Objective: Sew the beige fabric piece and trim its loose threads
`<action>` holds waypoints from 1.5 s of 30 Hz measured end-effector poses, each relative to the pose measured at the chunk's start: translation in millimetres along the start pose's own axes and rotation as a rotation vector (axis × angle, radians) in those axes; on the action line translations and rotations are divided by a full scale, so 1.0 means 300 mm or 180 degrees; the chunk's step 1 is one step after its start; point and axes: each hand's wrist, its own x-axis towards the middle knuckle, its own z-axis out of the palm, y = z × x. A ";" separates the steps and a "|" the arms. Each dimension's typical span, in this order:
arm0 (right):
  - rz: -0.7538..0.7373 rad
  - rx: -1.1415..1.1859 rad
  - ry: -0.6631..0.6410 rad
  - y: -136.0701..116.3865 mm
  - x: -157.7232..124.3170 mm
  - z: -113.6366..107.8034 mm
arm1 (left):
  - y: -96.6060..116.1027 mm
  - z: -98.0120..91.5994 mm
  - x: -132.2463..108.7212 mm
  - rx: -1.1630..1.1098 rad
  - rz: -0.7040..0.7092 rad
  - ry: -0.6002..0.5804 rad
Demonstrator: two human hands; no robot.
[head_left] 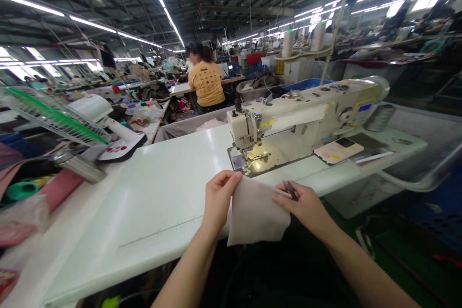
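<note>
A pale piece of fabric (258, 214) hangs between my two hands at the front edge of the sewing table. My left hand (220, 197) pinches its upper left corner between thumb and fingers. With my right hand (301, 202) I grip the upper right edge, and a small pair of thread snips (290, 189) is tucked in the same hand, blades pointing up. Just beyond the fabric stands a cream sewing machine (288, 120), its lamp lighting the needle plate (258, 156). The fabric is apart from the needle.
A phone in a patterned case (337, 150) lies right of the needle. A grey thread cone (379, 118) stands behind it. On the left are a white fan (121, 142) and a steel flask (79, 164). A person in a yellow shirt (206, 83) sits ahead.
</note>
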 end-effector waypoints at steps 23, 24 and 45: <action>0.0690 0.1367 0.0980 0.058 0.056 -0.023 | -0.052 -0.006 0.031 -0.1194 -0.1255 -0.1068; 0.0696 0.1401 0.1013 0.058 0.058 -0.023 | -0.054 -0.008 0.032 -0.1217 -0.1248 -0.1102; 0.0339 -0.0145 0.0167 0.098 0.116 -0.061 | -0.050 -0.206 0.086 0.2011 0.0198 -0.1235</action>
